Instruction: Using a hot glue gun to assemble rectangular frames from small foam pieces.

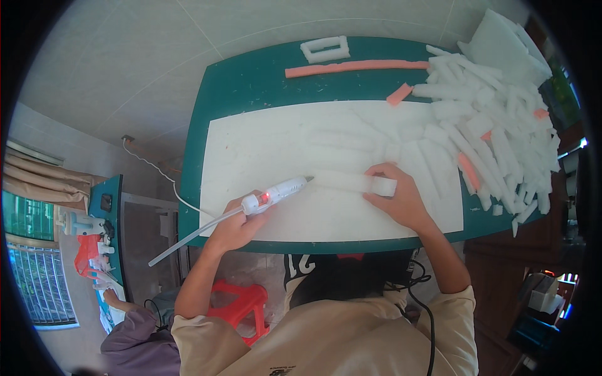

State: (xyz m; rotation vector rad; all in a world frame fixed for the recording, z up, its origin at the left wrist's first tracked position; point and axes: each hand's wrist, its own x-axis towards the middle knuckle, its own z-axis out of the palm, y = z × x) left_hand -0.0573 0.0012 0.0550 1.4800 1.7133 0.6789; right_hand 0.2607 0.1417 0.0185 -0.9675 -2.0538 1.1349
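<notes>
**Glue gun tip meets end of foam strip on white sheet**

Head view: A person at a green table [251, 81] works over a large white foam sheet [263, 156] laid across it. The left hand [235, 225] is clenched around a white hot-glue gun [276, 194], a glue stick jutting from its back end towards the table's near-left corner. The gun's nozzle points to the person's right and touches, or all but touches, the left end of a white foam strip [354, 182]. The strip lies near the sheet's near edge, its long axis running left to right, almost in line with the gun. The right hand [398, 197] presses on the strip's right end, fingers curled over it and thumb below. So the strip stretches between the two hands, the right holding, the left at its free end. At the sheet's right edge lies a heap of cut foam pieces [495, 125], white with a few pink. Beyond the sheet's far edge lie a long pink foam strip [354, 66] and a small white foam frame [325, 49].
</notes>
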